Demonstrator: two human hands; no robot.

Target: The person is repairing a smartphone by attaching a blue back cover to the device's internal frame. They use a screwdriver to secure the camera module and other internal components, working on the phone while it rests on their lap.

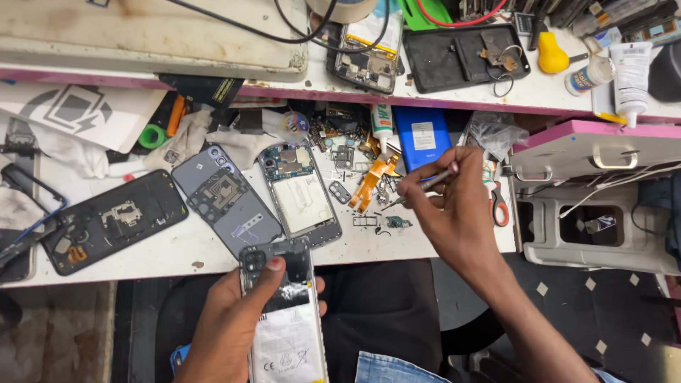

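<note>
Two hands busy: left hand gripping opened smartphone below worktop edge, light, rigid, fragile, best held by edges; right hand pinching tweezers above loose parts.

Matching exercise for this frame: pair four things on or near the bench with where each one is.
Things:
1. opened phone with white battery
2. tweezers
3. scissors with red handles
4. blue battery

Places:
A. flat on the bench beside a white glue tube
B. pinched in the right hand
C. gripped in the left hand, off the bench's front edge
D. at the bench's right end, behind the right hand

Pairs: 1-C, 2-B, 3-D, 4-A
</note>
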